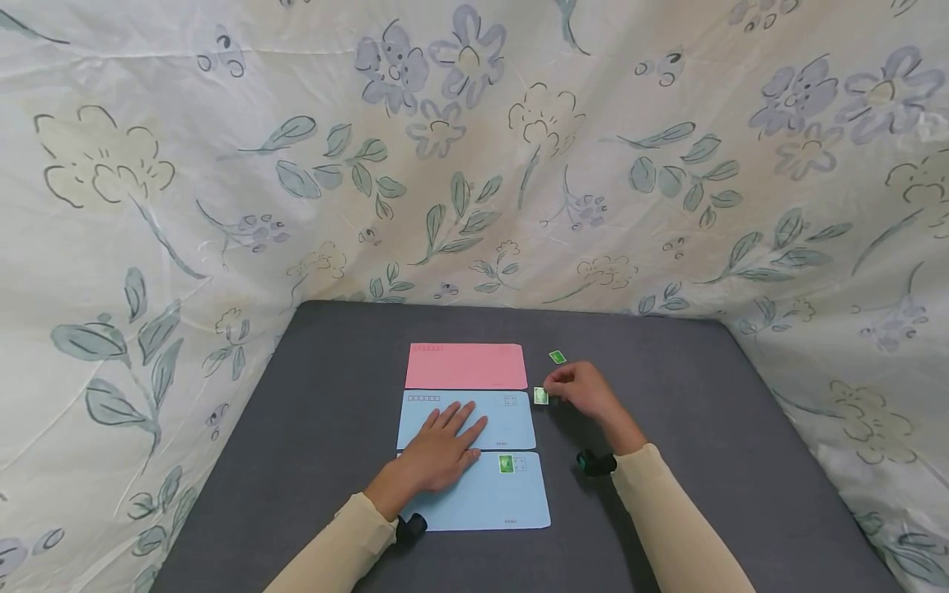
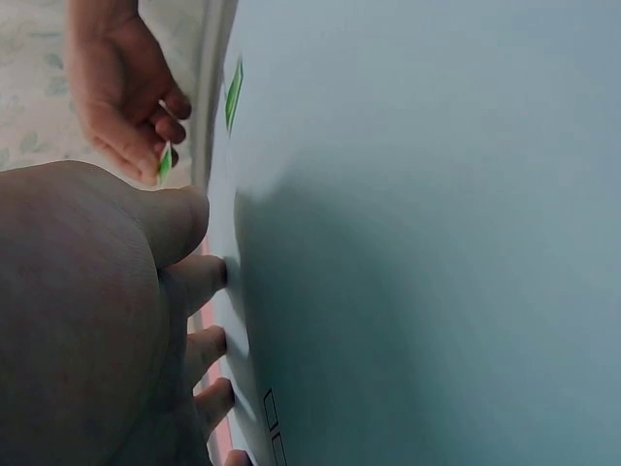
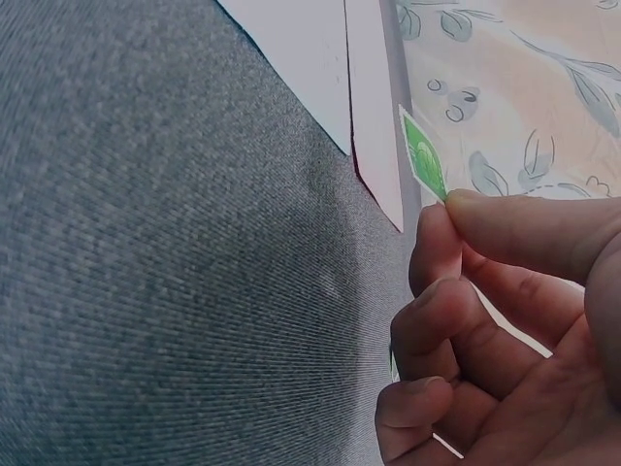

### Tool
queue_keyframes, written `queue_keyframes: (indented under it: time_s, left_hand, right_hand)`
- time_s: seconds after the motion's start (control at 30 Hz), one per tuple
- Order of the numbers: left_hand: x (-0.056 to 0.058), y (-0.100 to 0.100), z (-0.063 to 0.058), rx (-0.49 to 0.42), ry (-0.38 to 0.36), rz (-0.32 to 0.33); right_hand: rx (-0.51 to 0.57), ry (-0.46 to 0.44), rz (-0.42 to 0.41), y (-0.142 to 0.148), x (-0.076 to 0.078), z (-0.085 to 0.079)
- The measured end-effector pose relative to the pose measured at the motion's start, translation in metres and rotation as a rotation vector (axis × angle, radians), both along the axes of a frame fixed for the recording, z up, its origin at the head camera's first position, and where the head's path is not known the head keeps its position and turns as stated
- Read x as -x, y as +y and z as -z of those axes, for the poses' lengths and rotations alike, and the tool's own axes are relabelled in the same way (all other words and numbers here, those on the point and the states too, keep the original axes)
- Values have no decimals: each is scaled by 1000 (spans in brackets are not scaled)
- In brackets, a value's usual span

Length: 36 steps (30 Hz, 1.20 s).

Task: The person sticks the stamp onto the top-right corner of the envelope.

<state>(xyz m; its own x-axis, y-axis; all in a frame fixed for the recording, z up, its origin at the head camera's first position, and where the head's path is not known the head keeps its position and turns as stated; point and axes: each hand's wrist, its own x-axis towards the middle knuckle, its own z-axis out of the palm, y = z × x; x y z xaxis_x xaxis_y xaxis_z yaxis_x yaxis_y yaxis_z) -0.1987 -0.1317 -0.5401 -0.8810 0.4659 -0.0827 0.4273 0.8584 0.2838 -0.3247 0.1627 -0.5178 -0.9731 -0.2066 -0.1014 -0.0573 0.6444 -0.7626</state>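
Between thumb and index finger my right hand (image 1: pixel 588 390) pinches a green postage stamp (image 3: pixel 424 153) with a white border by its edge, raised over the table just right of the envelopes. My left hand (image 1: pixel 437 451) lies with fingers spread across the middle blue envelope (image 1: pixel 489 422) and the top of the near blue envelope (image 1: pixel 482 506). The near envelope bears a green stamp (image 1: pixel 506 464) close to its upper right corner. Beyond them lies a pink envelope (image 1: pixel 467 366). Another green stamp (image 1: pixel 558 357) sits on the table past my right hand.
The three envelopes form a column on a dark grey tabletop (image 1: pixel 326 395). A white curtain (image 1: pixel 245 189) printed with flowers and leaves hangs behind the table and along both sides. Black wrist cameras are strapped under both sleeves.
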Motion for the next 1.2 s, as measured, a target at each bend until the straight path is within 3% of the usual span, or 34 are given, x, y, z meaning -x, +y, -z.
queue_keyframes:
  time_s: [0.5,1.2]
  left_hand:
    - [-1,0,-3,-4,3,5]
    - [3,-2,12,-22,24,7]
  right_hand:
    - [2,7,-1,-2,2,2]
    - [-11,13,-21,-9,3,2]
